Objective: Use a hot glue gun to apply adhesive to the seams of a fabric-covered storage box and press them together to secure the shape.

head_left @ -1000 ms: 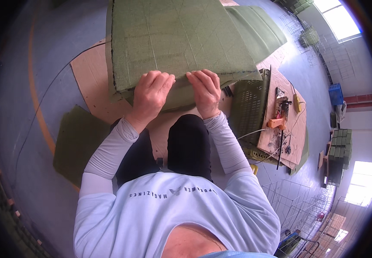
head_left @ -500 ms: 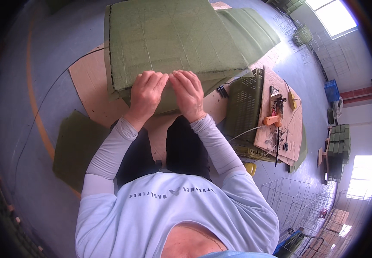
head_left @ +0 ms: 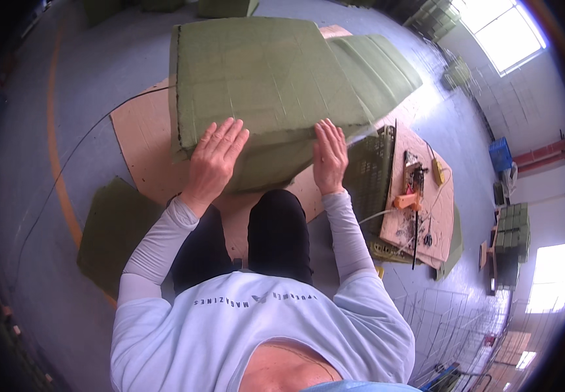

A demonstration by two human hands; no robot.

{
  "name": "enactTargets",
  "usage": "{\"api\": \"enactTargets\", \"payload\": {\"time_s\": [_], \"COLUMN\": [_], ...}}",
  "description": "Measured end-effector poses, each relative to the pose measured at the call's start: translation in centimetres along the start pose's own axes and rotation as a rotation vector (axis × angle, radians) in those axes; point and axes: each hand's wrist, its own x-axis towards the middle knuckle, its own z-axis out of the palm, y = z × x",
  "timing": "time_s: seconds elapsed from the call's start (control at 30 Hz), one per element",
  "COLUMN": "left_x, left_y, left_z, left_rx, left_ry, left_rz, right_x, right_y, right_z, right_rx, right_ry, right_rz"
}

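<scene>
In front of me stands a large box-shaped form covered in green mesh fabric (head_left: 256,72), with wire lines showing through and dark marks along its left and near edges. My left hand (head_left: 216,157) lies on its near edge, left of the middle, fingers straight and the palm over the near side. Farther right, my right hand (head_left: 330,155) rests on the same edge near the corner, its fingers extended and close together. Neither hand grips anything. Below the hands the fabric covers the near side, which slants down toward my knees.
Brown cardboard (head_left: 142,140) lies under the form. To the right, an olive plastic crate (head_left: 371,163) carries a cardboard sheet with an orange glue gun (head_left: 406,200), scissors (head_left: 428,240) and a yellow power strip (head_left: 438,172). A black cable (head_left: 77,147) crosses the floor; green fabric (head_left: 116,228) lies left.
My hands have moved apart along the near edge, the right one outward to the corner. Their pinched fingers have straightened and let go of the fabric.
</scene>
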Motion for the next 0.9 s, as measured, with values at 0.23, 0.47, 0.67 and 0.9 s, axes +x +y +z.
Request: {"api": "enactTargets", "payload": {"time_s": [0.23, 0.47, 0.67, 0.9], "left_x": [-1.3, -2.1, 3.5, 5.9], "left_y": [-1.9, -3.1, -9.9, -13.9], "left_z": [-1.9, -2.4, -1.8, 7.1], "left_rx": [0.059, -0.247, -0.807, -0.823], "left_ry": [-0.095, -0.096, -0.005, -0.086], "left_rz": [-0.246, -0.310, -0.601, -0.688], "right_x": [0.6, -0.2, 4.8, 0.2], "right_y": [5.9, 5.6, 9.6, 22.7], "right_z": [-1.4, -0.4, -2.3, 1.3], "right_rx": [-0.209, -0.197, 0.076, -0.116], "right_ry": [-0.077, -0.031, -0.071, -0.376], "right_rz": [0.183, 0.201, 0.444, 0.183]}}
